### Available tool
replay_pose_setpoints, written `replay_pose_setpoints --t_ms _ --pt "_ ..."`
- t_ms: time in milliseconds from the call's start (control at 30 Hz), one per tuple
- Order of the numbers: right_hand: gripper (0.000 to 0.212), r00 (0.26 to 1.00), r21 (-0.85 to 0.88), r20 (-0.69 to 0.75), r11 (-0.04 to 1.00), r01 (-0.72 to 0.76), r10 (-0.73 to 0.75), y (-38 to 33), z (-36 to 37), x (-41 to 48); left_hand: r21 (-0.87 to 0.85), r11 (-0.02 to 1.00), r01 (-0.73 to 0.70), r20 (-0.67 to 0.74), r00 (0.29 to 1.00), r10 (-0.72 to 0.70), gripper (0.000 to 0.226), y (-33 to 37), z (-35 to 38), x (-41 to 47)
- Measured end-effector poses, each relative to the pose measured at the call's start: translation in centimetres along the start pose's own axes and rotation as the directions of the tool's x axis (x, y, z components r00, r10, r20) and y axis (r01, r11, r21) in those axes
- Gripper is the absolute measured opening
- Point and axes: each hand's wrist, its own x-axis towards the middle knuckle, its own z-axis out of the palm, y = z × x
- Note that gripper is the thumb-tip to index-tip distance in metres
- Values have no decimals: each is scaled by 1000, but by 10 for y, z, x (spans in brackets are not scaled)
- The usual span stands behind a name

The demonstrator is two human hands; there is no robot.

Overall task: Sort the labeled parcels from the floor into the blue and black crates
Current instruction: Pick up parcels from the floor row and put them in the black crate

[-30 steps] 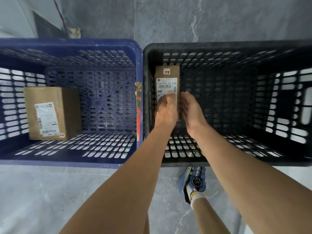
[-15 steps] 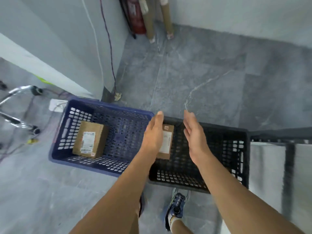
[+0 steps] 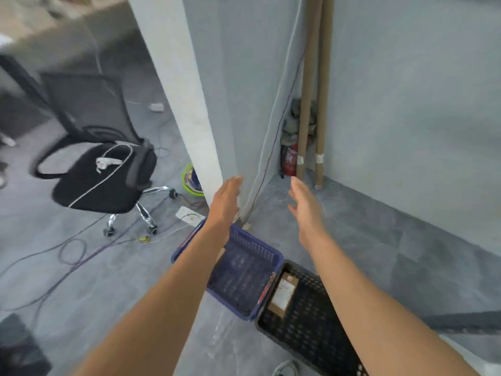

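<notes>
Light: even, cool, diffuse indoor light, moderately bright, source not in view. There is no glare and no hard shadow, only soft shade under the seat of the office chair [image 3: 100,183], in the corner behind the cardboard tubes [image 3: 311,90] and inside the black crate [image 3: 306,324]. Sharpness: motion blur over the whole frame, heaviest at upper left, where the chair and what stands behind it smear; the crate mesh reads soft and the label print on the parcel [image 3: 283,293] is unreadable. Geometry: wide-angle distortion, the wall edge [image 3: 200,104] leaning well off vertical and the tubes tilting slightly.
</notes>
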Motion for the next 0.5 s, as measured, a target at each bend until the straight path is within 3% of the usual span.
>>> replay_pose_setpoints --t_ms 133,200,267,367,500 --pt "55 986 -80 141 991 103 -91 -54 65 -39 19 997 -79 -64 995 81 39 46 -78 -51" --pt "53 972 -67 199 987 145 -129 -73 103 -61 9 993 -116 -155 981 116 20 59 -124 -75" --pt "41 951 -49 274 985 165 -146 -85 145 -86 1 992 -128 -254 959 125 12 65 -172 -103" --pt "24 910 -48 388 982 182 -150 -90 206 -126 -51 989 -141 -350 930 115 18 60 -242 -143" --pt "37 844 -48 516 979 198 -146 -86 284 -186 -97 982 -165 -491 866 97 17 48 -325 -198"
